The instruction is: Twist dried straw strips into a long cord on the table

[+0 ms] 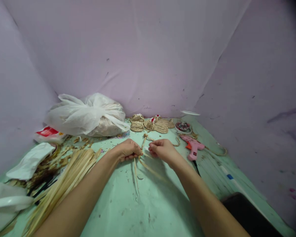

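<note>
My left hand (127, 149) and my right hand (162, 149) meet over the green table (148, 204), both with fingers pinched on thin straw strips (137, 171). A braided end of the straw (144, 140) sticks up between the hands toward the back. Loose strands trail from the hands toward me across the table.
A bundle of straw strips (64, 179) lies at the left beside white plastic bags (86, 115). Woven straw pieces (150, 124) sit at the back wall. A pink glue gun (192, 146) and a small bowl of beads (183, 126) are at the right; a dark object (246, 214) lies bottom right.
</note>
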Tool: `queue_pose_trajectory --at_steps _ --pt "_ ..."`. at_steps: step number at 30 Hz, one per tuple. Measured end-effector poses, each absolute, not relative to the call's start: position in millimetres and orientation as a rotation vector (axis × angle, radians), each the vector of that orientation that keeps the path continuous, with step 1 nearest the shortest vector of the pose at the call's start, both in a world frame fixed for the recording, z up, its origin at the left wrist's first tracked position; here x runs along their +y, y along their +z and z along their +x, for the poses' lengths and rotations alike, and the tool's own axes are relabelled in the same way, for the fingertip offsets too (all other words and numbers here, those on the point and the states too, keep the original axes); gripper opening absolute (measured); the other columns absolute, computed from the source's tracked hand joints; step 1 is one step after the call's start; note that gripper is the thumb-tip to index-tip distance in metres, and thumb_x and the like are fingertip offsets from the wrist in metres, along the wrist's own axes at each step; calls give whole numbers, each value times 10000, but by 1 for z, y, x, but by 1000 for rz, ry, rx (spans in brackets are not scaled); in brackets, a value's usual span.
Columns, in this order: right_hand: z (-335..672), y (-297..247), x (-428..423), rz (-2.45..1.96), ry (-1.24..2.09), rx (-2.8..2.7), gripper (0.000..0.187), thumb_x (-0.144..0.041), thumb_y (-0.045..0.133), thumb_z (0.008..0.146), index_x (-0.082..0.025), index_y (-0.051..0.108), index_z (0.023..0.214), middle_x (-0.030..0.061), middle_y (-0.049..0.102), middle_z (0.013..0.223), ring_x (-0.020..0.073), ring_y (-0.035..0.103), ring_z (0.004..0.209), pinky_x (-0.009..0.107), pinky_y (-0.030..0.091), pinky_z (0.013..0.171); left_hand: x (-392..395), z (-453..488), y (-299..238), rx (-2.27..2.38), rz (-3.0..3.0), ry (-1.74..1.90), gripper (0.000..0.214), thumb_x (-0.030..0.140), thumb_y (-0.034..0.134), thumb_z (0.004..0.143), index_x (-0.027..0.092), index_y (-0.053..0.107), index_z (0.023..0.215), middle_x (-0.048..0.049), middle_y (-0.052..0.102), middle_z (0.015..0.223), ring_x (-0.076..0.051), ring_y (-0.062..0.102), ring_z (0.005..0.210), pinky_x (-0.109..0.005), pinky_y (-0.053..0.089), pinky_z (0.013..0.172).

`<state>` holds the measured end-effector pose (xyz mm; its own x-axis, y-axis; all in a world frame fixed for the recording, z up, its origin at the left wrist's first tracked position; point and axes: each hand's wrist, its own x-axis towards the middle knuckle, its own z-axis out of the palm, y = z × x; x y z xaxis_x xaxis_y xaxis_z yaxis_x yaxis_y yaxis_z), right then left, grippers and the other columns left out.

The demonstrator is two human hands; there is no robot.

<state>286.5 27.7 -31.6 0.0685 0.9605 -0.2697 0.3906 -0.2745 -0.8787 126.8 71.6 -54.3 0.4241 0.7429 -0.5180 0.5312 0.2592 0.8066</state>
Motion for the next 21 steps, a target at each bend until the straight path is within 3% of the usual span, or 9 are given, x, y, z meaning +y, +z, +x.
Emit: queue_pose_trajectory --at_steps 3,8,12,16,21 --pt "272 -46 29 -1569 1550 -1156 98 -177 496 674 -131 548 604 12 543 527 77 463 452 176 344 430 71 128 -56 1238 1413 222 164 288 574 531 131 542 565 63 364 368 -33 252 308 -176 151 338" --pt "265 -63 30 -1667 1356 -1302 142 -188 494 638 -144 501 504 -66 353 350 29 221 311 183 145 341 67 132 -52 1290 1433 209 130 252 558 525 123 542 533 53 374 363 -43 268 312 -183 157 335" --pt "270 -71 32 -1666 1280 -1349 137 -185 495 604 -156 481 471 -81 306 323 33 211 315 196 149 359 62 138 -42 1394 1510 176 88 195 533 531 125 521 480 38 397 350 -53 282 311 -197 203 345" --pt "269 -75 33 -1632 1296 -1296 89 -166 497 561 -152 506 474 -67 368 345 43 254 344 200 173 377 56 142 -31 1587 1720 108 65 166 532 526 131 548 473 7 460 376 -87 373 356 -213 265 386" --pt "264 -69 28 -1557 1362 -1133 64 -130 481 520 -142 517 469 -55 418 375 41 268 353 200 186 389 39 150 -15 1693 2048 31 97 191 553 548 147 621 601 -77 599 588 -197 555 588 -253 354 500"
